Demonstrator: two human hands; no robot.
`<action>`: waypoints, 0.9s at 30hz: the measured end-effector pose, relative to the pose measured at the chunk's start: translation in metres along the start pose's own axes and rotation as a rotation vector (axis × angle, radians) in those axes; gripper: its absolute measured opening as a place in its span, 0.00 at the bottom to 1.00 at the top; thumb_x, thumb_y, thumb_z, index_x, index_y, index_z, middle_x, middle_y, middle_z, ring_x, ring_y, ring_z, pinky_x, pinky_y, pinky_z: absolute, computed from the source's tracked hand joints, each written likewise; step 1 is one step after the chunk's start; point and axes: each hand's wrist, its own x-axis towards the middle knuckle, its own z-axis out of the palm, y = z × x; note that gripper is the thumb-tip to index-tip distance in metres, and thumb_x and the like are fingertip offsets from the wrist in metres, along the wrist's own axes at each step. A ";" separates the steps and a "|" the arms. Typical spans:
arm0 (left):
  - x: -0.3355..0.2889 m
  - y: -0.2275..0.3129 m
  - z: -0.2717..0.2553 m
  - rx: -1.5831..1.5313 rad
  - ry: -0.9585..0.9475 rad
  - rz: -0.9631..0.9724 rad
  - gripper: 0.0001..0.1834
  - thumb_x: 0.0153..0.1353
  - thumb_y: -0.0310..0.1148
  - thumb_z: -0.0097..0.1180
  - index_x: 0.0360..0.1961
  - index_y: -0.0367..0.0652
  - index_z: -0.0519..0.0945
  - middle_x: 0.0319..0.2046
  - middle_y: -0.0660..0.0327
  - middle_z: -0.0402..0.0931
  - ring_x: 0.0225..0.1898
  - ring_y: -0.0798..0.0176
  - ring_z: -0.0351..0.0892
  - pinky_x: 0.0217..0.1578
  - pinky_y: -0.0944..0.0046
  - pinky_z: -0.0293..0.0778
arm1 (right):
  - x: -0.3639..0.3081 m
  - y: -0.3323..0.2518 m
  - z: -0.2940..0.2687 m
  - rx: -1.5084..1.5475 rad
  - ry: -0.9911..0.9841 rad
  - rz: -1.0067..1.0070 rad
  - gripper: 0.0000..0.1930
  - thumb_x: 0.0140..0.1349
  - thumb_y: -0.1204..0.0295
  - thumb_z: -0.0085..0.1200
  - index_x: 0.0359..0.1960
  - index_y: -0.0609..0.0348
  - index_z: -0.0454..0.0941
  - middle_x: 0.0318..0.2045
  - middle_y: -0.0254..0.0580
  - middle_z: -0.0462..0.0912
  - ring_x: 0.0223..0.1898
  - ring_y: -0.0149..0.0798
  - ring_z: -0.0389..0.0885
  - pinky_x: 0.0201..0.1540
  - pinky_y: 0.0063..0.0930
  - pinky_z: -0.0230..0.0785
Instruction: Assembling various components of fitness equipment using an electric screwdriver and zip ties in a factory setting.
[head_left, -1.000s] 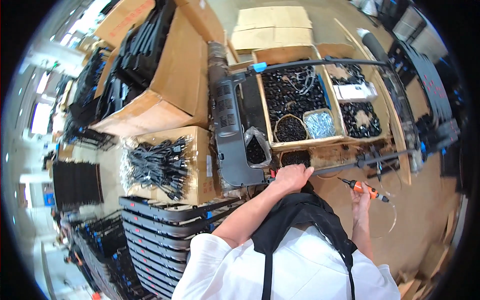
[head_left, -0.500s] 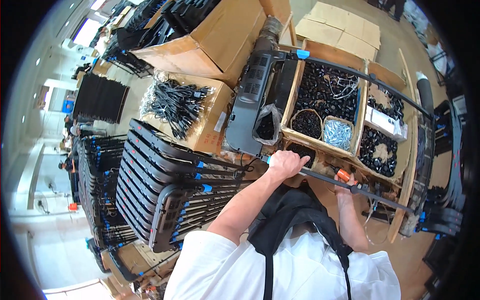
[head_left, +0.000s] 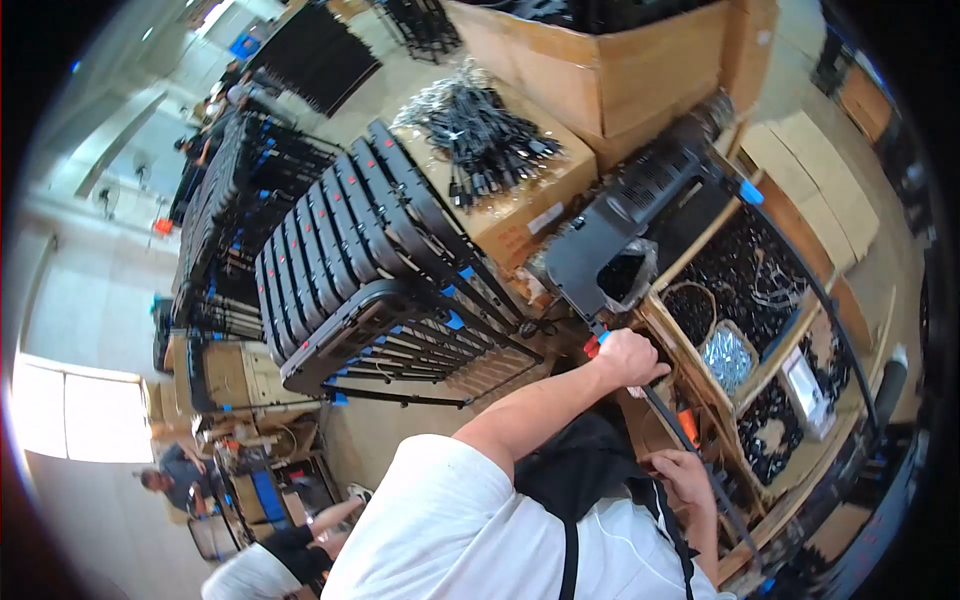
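- Left hand (head_left: 632,358): clasped on rail (head_left: 668,413), nearer housing (head_left: 592,255).
- Right hand (head_left: 684,480): beside rail; grip cannot be told.
- Long axis: from housing toward lower right.

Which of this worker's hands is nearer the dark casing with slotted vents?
The left hand, closed on the black bar near the dark casing; the right hand is lower in the picture, farther away.

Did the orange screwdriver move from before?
Yes, the orange screwdriver went past the black bar, closer to the wooden bin.
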 end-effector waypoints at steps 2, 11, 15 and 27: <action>-0.002 -0.004 0.005 0.009 0.078 0.007 0.36 0.72 0.64 0.49 0.33 0.41 0.91 0.33 0.51 0.89 0.39 0.46 0.90 0.42 0.48 0.84 | -0.015 -0.065 -0.021 -0.166 -0.010 -0.094 0.15 0.72 0.66 0.57 0.49 0.66 0.88 0.43 0.40 0.90 0.43 0.30 0.86 0.47 0.26 0.78; -0.003 -0.013 0.031 -0.058 0.327 0.011 0.33 0.69 0.62 0.54 0.26 0.42 0.88 0.24 0.52 0.86 0.28 0.48 0.88 0.29 0.51 0.83 | 0.133 -0.225 -0.256 -0.762 0.942 -0.794 0.20 0.73 0.65 0.57 0.60 0.66 0.80 0.54 0.51 0.86 0.57 0.46 0.84 0.61 0.37 0.74; -0.004 -0.007 0.023 -0.077 0.307 -0.010 0.33 0.68 0.61 0.56 0.25 0.40 0.88 0.26 0.51 0.87 0.30 0.48 0.89 0.33 0.51 0.84 | 0.179 -0.258 -0.312 -1.203 1.186 -0.460 0.31 0.73 0.50 0.52 0.63 0.67 0.78 0.59 0.60 0.83 0.61 0.56 0.82 0.65 0.47 0.72; -0.004 -0.016 0.029 -0.112 0.354 0.033 0.30 0.70 0.60 0.55 0.31 0.41 0.87 0.28 0.51 0.87 0.34 0.46 0.89 0.39 0.51 0.84 | 0.220 -0.280 -0.309 -0.877 0.794 -0.198 0.43 0.67 0.29 0.47 0.37 0.67 0.88 0.28 0.54 0.89 0.31 0.48 0.89 0.40 0.42 0.78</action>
